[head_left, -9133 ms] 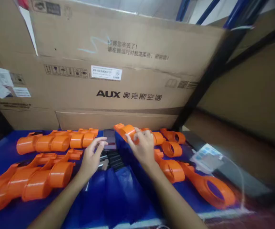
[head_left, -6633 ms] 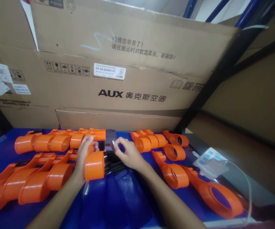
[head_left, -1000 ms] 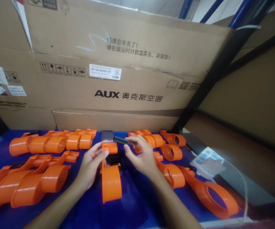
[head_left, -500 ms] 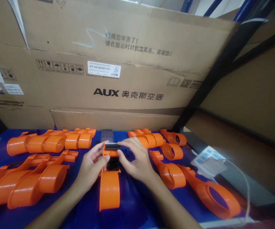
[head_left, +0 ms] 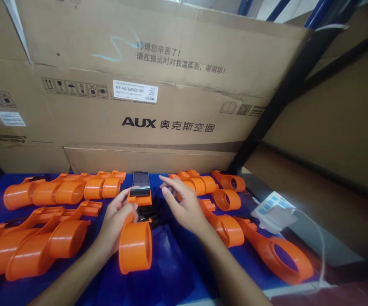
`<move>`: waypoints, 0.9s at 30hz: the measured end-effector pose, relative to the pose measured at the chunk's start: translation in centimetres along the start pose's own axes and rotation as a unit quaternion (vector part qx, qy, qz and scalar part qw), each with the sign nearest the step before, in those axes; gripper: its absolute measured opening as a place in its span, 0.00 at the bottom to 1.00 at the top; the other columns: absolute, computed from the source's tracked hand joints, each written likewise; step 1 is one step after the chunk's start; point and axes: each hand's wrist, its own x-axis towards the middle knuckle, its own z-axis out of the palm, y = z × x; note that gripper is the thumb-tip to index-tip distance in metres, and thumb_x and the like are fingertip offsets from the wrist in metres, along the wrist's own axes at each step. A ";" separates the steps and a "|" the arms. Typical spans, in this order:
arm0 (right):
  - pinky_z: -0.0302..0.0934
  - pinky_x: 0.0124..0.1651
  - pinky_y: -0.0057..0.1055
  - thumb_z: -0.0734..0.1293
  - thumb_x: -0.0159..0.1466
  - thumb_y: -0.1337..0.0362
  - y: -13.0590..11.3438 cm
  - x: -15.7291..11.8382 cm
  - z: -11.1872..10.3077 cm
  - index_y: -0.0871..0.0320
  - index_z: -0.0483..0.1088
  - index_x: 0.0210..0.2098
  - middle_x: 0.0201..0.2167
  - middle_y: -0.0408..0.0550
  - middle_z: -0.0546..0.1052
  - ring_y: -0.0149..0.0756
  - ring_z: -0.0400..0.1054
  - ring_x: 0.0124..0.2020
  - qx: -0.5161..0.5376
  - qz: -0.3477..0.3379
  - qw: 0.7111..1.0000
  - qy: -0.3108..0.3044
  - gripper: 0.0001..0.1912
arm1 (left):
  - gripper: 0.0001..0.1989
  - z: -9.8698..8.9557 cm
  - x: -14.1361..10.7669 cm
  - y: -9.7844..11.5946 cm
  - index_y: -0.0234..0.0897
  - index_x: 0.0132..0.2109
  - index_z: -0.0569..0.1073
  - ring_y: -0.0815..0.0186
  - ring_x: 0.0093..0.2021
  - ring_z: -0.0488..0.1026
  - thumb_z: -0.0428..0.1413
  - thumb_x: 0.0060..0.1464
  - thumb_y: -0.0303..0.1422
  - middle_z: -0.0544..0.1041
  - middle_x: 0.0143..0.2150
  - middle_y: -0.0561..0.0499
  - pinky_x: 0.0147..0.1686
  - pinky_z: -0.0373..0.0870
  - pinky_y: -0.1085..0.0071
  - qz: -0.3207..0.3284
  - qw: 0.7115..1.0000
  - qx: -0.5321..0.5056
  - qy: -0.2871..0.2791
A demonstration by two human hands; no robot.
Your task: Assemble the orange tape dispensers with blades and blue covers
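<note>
My left hand (head_left: 115, 223) is wrapped around an orange plastic ring holder (head_left: 135, 248), whose wide ring hangs towards me. At the holder's far end sits a black strip (head_left: 140, 192) with a pale upper edge; its exact kind cannot be made out. My right hand (head_left: 185, 206) is open to the right of the holder, apart from it, thumb and fingers spread with nothing between them. Dark shapes (head_left: 145, 213) show behind the holder, partly hidden. A phone-like device (head_left: 141, 178) with a lit grey screen lies just beyond the black strip.
Several similar orange holders (head_left: 70, 238) stand in rows on the blue tabletop (head_left: 107, 280) at left; more orange holders (head_left: 286, 259) lie at right. A white box with a cable (head_left: 275, 212) is at the right edge. A large cardboard carton (head_left: 171, 106) and black rack post (head_left: 266, 110) rise behind.
My right hand has let go of the black strip and moved right. My left hand has moved slightly left with the holder, tilting it and uncovering more of the phone-like device.
</note>
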 end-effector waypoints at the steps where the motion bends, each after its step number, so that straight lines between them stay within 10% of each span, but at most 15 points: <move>1: 0.67 0.46 0.38 0.64 0.71 0.62 0.4 0.1 -0.3 0.54 0.74 0.56 0.42 0.50 0.80 0.39 0.73 0.40 -0.018 0.025 1.000 0.002 0.15 | 0.25 -0.1 0.1 0.0 0.38 0.54 0.72 0.73 0.18 0.63 0.65 0.49 0.34 0.68 0.19 0.60 0.20 0.58 0.78 0.000 1.000 0.003 0.004; 11: 0.55 0.30 0.29 0.72 0.61 0.62 2.2 -0.5 -1.8 0.55 0.79 0.38 0.29 0.45 0.78 0.35 0.70 0.28 -0.231 0.161 0.938 -0.204 0.06 | 0.22 -0.2 0.5 0.0 0.37 0.48 0.73 0.76 0.17 0.61 0.67 0.47 0.36 0.72 0.27 0.58 0.18 0.57 0.77 0.020 0.998 0.052 0.018; 27: 0.51 0.26 0.28 0.66 0.57 0.73 2.5 -0.3 -0.9 0.55 0.67 0.28 0.19 0.38 0.69 0.31 0.62 0.20 -0.154 0.099 0.981 -0.062 0.07 | 0.24 -0.6 0.9 -0.6 0.38 0.52 0.73 0.76 0.17 0.63 0.67 0.49 0.38 0.73 0.28 0.58 0.18 0.58 0.77 0.009 0.998 0.059 -0.012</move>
